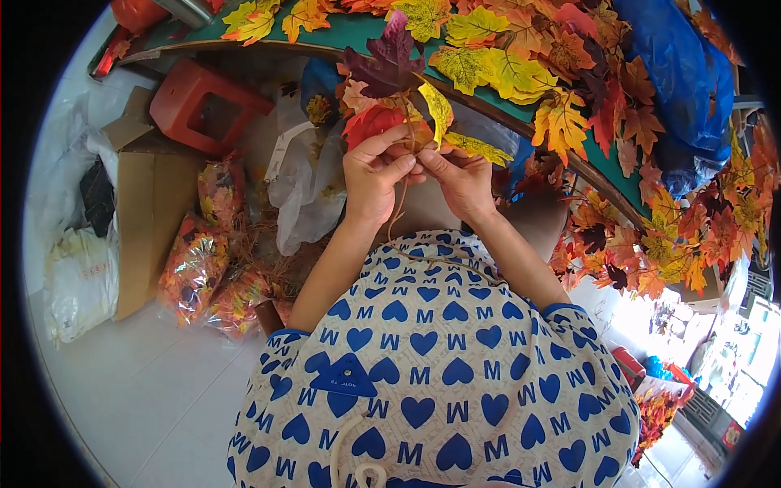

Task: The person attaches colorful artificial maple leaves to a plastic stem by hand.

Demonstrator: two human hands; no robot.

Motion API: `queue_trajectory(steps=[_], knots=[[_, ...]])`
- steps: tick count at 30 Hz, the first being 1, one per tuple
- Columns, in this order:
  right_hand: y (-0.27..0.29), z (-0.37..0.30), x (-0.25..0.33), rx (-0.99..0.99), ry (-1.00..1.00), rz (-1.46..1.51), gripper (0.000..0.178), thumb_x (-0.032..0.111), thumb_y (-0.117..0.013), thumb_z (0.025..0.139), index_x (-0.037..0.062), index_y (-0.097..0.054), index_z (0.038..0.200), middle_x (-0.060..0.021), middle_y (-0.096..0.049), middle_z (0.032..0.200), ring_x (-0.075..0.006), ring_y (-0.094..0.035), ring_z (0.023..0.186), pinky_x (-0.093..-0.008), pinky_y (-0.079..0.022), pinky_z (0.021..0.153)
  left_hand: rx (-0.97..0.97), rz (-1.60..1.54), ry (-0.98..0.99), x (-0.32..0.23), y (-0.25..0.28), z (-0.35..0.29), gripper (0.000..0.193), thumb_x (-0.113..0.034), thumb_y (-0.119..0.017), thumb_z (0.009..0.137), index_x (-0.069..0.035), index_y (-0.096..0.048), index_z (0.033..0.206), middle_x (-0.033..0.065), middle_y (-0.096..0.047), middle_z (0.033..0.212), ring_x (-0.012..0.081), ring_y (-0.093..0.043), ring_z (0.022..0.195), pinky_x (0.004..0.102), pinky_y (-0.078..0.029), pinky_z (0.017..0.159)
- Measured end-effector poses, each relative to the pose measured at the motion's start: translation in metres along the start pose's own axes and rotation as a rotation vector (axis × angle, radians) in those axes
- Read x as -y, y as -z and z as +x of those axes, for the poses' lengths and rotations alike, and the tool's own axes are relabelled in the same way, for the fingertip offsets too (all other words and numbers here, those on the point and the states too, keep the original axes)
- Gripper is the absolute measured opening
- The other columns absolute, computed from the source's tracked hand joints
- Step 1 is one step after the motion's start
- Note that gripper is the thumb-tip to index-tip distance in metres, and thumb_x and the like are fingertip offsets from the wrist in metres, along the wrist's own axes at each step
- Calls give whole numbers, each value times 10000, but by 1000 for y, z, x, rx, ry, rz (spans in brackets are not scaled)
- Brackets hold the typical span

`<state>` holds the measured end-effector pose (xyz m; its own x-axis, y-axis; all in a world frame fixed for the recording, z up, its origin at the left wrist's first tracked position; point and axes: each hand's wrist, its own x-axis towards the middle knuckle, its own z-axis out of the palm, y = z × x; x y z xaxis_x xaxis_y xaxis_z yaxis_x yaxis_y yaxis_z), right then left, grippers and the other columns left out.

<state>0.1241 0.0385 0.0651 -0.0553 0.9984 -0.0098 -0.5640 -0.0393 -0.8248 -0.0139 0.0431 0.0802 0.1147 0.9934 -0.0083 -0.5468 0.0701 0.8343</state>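
Note:
In front of my chest, both hands meet at the thin brown stem (398, 213) of an artificial maple leaf garland. My left hand (373, 179) is closed, with thumb and fingers pinching the stem from the left. Close against it, my right hand (465, 180) pinches the same spot; the exact point between the fingertips is hidden. Above the fingers, a dark purple leaf (386, 63), a red leaf (376, 124) and a yellow leaf (438, 111) fan out. Another yellow leaf (482, 149) sticks out over my right hand. The stem's lower end trails down toward my patterned apron (439, 333).
Beyond my hands, a green-topped table (317, 34) carries many autumn leaf garlands (561, 61) and a blue plastic bag (683, 89). On the floor at left are a red stool (203, 106), a cardboard box (150, 220) and clear bags of leaves (194, 264).

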Motion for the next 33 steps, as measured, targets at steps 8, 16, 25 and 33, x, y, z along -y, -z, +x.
queue_trajectory(steps=[8, 16, 25, 33], knots=[[11, 3, 0, 86, -41, -83, 251, 59, -672, 818, 24, -595, 1054, -44, -628, 988, -121, -587, 866, -249, -487, 762, -7, 31, 36, 5, 1, 2, 354, 100, -589, 781, 37, -577, 1130, 98, -629, 829, 156, -632, 680, 288, -569, 592], [15, 4, -3, -31, -110, 26, 279, 59, -709, 785, 20, -581, 1030, -42, -618, 973, -123, -589, 865, -271, -490, 774, 41, -4, 88, 0, 4, 1, 377, 121, -586, 764, 0, -602, 1121, 58, -607, 781, 148, -622, 627, 283, -569, 572], [6, 5, 20, 201, 13, -217, 143, 26, -669, 812, -6, -601, 934, -58, -641, 851, -135, -619, 742, -253, -516, 682, 12, -14, 4, 6, 9, 0, 291, 159, -521, 743, 52, -600, 1002, 133, -654, 874, 191, -643, 646, 286, -543, 543], [35, 7, -5, 335, -96, -283, 117, 9, -578, 862, -15, -593, 975, -104, -635, 932, -178, -627, 796, -285, -522, 704, 49, -128, 84, 30, 24, -4, 233, -120, -593, 856, 17, -565, 1043, 139, -648, 909, 215, -633, 666, 322, -542, 601]])
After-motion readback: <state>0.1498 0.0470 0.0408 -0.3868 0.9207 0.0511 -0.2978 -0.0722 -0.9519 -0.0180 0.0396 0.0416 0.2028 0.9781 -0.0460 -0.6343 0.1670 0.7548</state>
